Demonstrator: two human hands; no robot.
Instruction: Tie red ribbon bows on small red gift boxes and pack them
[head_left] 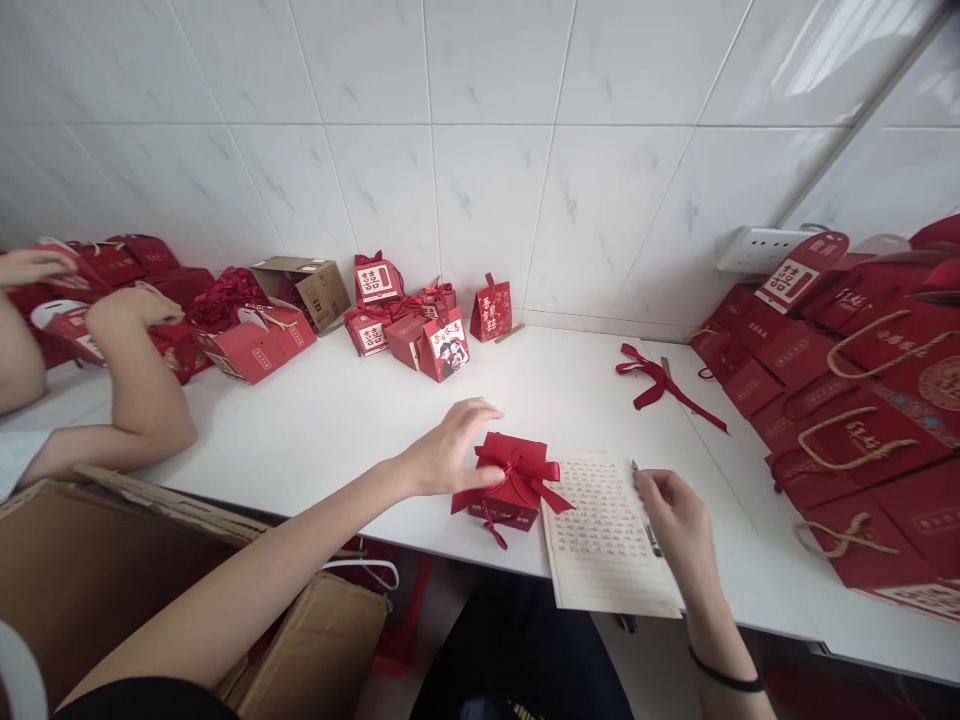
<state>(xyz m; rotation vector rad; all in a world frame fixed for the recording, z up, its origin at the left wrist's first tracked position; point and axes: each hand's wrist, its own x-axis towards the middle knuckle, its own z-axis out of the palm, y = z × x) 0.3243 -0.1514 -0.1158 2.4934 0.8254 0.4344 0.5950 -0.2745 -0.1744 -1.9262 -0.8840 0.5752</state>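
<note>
A small red gift box [517, 488] tied with a red ribbon bow sits near the table's front edge. My left hand [450, 455] is beside it, fingers apart, the thumb over the left loop of the bow; whether it touches the ribbon I cannot tell. To the right of the box lies a sheet of paper [600, 580] with rows of handwriting, its lower end past the table edge. Over its right side, my right hand [679, 525] is closed with fingertips at a pen [655, 543], whose middle is hidden behind the fingers.
Red gift boxes [757, 385] are stacked high at the right. A loose red ribbon [656, 382] lies on the white table [562, 380]. Small boxes [442, 345] stand by the wall. At left are another person's arms [146, 380] among boxes; an open carton [315, 630] stands below.
</note>
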